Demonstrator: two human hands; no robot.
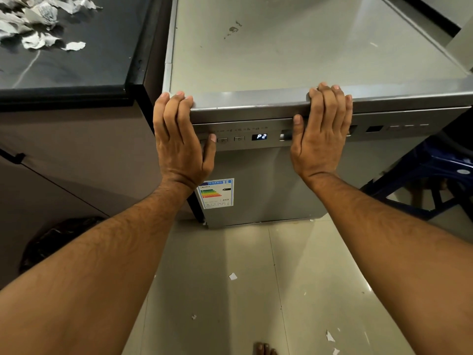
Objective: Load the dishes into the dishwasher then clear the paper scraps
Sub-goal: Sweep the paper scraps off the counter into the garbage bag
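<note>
The dishwasher [256, 175], a steel-fronted machine with its door closed, is seen at the centre of the view, its flat top [294, 47] spreading toward 12 and 1 o'clock. On its control panel a small display [261, 136] reading "P2" is lit, with buttons to either side. An energy label [217, 192] is stuck on the door just below the panel's left end.

The left hand [179, 139] is laid flat against the left end of the door's upper edge, its fingers straight and hooked slightly over the top lip, its thumb resting on the panel near the buttons; nothing is gripped. The right hand [323, 131] is set likewise to the right of the display, fingers extended over the lip, thumb on the panel.

At 10 to 11 o'clock a dark counter [89, 47] is found beside the machine, with torn paper scraps [38, 24] heaped at its far left. More scraps [233, 276] are scattered on the pale tiled floor [256, 290] around 6 o'clock. A blue plastic stool [435, 175] is seen at 3 o'clock, and a dark bin [58, 239] at 8 o'clock.
</note>
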